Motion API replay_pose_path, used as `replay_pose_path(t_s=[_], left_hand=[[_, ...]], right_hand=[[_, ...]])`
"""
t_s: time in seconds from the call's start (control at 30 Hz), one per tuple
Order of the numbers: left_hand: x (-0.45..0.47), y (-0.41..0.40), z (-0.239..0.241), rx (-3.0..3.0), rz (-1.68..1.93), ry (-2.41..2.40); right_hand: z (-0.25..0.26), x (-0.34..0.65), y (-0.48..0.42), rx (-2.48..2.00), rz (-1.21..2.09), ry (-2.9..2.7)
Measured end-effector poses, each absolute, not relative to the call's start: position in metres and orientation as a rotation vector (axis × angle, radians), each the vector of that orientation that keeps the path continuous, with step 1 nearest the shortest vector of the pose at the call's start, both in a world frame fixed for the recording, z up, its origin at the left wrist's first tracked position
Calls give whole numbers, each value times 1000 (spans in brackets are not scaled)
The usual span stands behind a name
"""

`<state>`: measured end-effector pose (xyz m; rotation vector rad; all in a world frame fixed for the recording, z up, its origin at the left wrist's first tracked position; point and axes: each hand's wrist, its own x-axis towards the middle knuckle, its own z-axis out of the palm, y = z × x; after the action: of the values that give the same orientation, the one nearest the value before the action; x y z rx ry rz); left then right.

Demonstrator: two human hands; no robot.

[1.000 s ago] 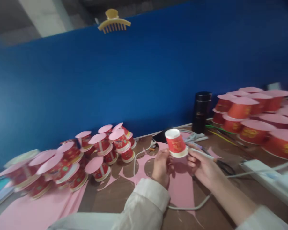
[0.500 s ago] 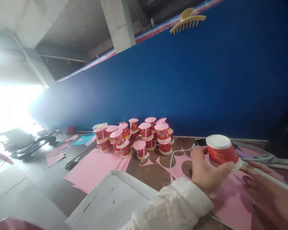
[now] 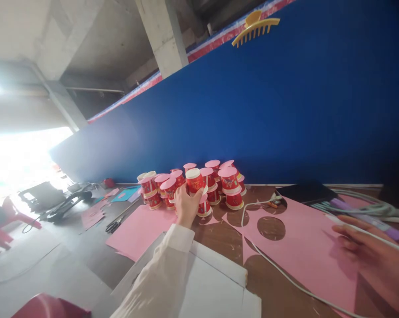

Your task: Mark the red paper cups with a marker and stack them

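My left hand (image 3: 187, 206) is stretched out to the far left and grips an upside-down red paper cup (image 3: 194, 180) with a white base. It holds the cup over a cluster of red cups (image 3: 215, 185), many of them capped with pink paper discs. My right hand (image 3: 371, 247) rests low at the right over a pink paper sheet (image 3: 298, 247) with round holes cut out. Its fingers are curled round a thin white pen-like tool (image 3: 368, 232).
A white cable (image 3: 279, 276) crosses the pink sheet. White cardboard (image 3: 212, 287) lies under my left sleeve. More pink paper (image 3: 136, 229) and scissors (image 3: 115, 223) lie to the left. A blue partition (image 3: 285, 110) backs the table, with a yellow hair claw (image 3: 255, 26) on top.
My left hand has carried the red cup away from my right hand and leftward to the cluster of cups. The view has swung left. My right hand has stayed low at the right.
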<state>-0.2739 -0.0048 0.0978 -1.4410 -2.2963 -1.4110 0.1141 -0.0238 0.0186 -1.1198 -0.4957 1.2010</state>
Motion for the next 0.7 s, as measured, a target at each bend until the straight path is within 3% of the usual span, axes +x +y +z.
replay_pose_path(t_s=[0.17, 0.7], left_hand=[[-280, 0, 79, -1387, -1246, -2378], [-284, 4, 62, -1360, -1304, -2379]], right_hand=[[17, 119, -21, -1107, 1281, -381], [19, 120, -23, -1120, 1285, -418]])
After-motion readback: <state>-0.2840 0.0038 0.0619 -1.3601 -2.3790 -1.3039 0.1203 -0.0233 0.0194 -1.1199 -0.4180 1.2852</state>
